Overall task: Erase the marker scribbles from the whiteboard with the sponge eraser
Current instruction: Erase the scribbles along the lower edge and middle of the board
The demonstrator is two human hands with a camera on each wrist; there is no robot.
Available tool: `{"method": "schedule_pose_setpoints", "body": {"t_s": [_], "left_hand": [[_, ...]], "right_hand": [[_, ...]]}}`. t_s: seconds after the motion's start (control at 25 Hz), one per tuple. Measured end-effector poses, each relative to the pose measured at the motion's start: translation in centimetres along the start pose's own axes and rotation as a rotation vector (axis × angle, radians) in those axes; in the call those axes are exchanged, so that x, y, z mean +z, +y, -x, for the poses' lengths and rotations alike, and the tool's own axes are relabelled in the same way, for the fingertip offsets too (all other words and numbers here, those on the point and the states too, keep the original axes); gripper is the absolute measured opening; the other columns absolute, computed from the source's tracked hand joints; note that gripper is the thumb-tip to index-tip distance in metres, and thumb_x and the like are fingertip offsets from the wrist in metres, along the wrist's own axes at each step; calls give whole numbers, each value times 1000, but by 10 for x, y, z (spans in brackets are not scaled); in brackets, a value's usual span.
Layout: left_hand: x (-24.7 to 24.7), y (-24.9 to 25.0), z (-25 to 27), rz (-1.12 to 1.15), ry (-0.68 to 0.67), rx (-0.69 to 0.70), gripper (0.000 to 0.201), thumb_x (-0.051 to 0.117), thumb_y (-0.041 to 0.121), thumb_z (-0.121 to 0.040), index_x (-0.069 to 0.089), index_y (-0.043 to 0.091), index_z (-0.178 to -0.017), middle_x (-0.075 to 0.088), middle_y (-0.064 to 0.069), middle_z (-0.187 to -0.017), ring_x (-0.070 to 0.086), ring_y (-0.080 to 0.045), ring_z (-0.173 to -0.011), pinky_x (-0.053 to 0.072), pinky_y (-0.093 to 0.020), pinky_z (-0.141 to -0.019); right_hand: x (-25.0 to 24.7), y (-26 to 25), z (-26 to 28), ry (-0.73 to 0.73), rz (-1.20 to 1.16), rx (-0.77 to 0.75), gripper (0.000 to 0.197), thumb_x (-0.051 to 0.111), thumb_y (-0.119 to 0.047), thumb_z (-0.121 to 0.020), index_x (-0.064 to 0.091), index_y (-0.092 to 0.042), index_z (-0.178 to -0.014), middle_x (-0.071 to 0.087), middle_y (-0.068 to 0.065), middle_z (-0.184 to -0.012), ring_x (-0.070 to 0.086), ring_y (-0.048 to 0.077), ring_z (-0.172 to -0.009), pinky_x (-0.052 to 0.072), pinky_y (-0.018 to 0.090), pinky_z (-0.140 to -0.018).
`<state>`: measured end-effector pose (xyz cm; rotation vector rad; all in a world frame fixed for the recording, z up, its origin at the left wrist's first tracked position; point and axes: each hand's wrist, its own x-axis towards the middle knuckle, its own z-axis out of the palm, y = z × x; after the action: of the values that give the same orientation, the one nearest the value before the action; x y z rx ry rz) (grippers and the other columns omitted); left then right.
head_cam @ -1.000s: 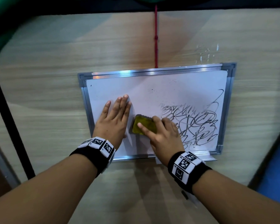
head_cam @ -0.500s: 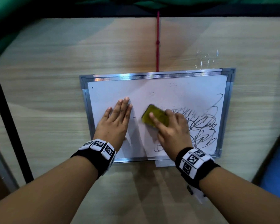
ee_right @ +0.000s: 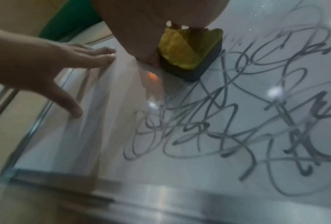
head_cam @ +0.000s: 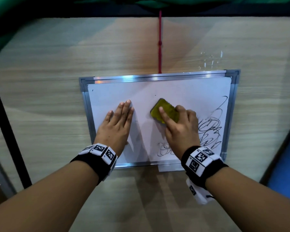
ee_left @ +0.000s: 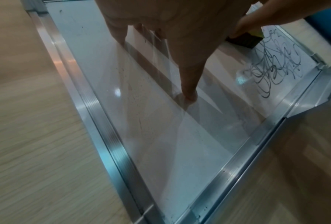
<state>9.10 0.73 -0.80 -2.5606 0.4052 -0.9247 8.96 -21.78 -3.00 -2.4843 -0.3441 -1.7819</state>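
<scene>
Fingers (head_cam: pixel 163 114) of the right hand (head_cam: pixel 179 129) are curling over the yellow sponge eraser (head_cam: pixel 165 110), pressing its dark underside on the whiteboard (head_cam: pixel 174 91) near mid-board; the left hand (head_cam: pixel 115 126) is lying flat, fingers straight, on the board's left part. Black marker scribbles (head_cam: pixel 209 131) are filling the lower right area up to the aluminium frame (head_cam: pixel 87 114), with bare white surface lying above and left of the eraser. Nothing legible is showing in the scribbles. Bare wooden table (head_cam: pixel 40 97) is surrounding the frame.
</scene>
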Motion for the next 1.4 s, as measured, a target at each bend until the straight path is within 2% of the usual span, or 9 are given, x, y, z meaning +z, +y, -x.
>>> {"method": "schedule_pose_setpoints", "body": {"t_s": [0.08,0.28,0.48,0.68,0.88,0.96,1.12,1.32,1.4], "left_hand": [[1,-1,1,12,1,1,111,59,43,-87,-28,4,-142,-40,-14,-147,-27,-30,-141,4,-44,-119],[5,-2,1,29,39,6,113,68,39,-81,-18,4,-146,-30,-14,-152,-19,-30,-143,9,-44,-119],[4,-2,1,14,33,11,114,65,42,-83,-23,4,-144,-36,-14,-149,-23,-29,-142,6,-44,-119],[4,-3,2,33,40,-3,117,70,42,-78,-17,4,-146,-28,-14,-153,-17,-29,-144,9,-44,-118],[2,-2,1,19,12,7,111,63,40,-85,-23,4,-144,-35,-14,-150,-24,-30,-142,4,-44,-119],[1,-3,1,32,15,7,113,66,41,-82,-21,4,-145,-32,-14,-151,-21,-29,-143,5,-44,-119],[-1,-2,2,19,-36,5,112,60,44,-86,-29,4,-142,-39,-14,-148,-28,-29,-140,2,-43,-119],[-3,-1,2,21,-52,-1,111,59,44,-87,-29,3,-142,-40,-15,-147,-27,-30,-141,3,-44,-119],[-3,-1,0,17,-53,0,111,59,44,-87,-29,3,-142,-39,-15,-148,-26,-30,-141,4,-44,-119]], "right_hand": [[1,-4,-8,24,-14,45,55,58,-24,-81,53,-33,-136,49,15,-124,39,34,-97,43,45,-84],[5,-3,17,-88,17,-111,69,67,-16,-70,52,-34,-136,51,17,-126,42,36,-99,44,48,-85],[-2,9,4,43,-28,98,56,68,-20,-81,55,-32,-134,49,17,-125,38,34,-99,43,47,-86],[6,5,21,-85,-24,-78,72,72,-13,-68,54,-34,-135,50,16,-126,43,37,-99,45,50,-87],[1,4,19,-8,-32,88,62,67,-17,-78,52,-35,-136,46,15,-129,39,36,-102,43,49,-89],[7,-4,20,-37,-50,9,66,70,-16,-73,54,-36,-135,47,14,-128,40,36,-103,43,49,-90],[15,0,49,-175,24,-315,73,78,-14,-62,58,-37,-128,48,12,-128,44,36,-101,45,48,-87],[10,2,40,-100,5,-153,70,73,-11,-66,58,-37,-129,52,15,-126,42,36,-102,45,50,-87],[13,-3,39,-110,8,-191,70,74,-13,-65,58,-37,-129,51,14,-126,43,36,-102,44,49,-86]]}}
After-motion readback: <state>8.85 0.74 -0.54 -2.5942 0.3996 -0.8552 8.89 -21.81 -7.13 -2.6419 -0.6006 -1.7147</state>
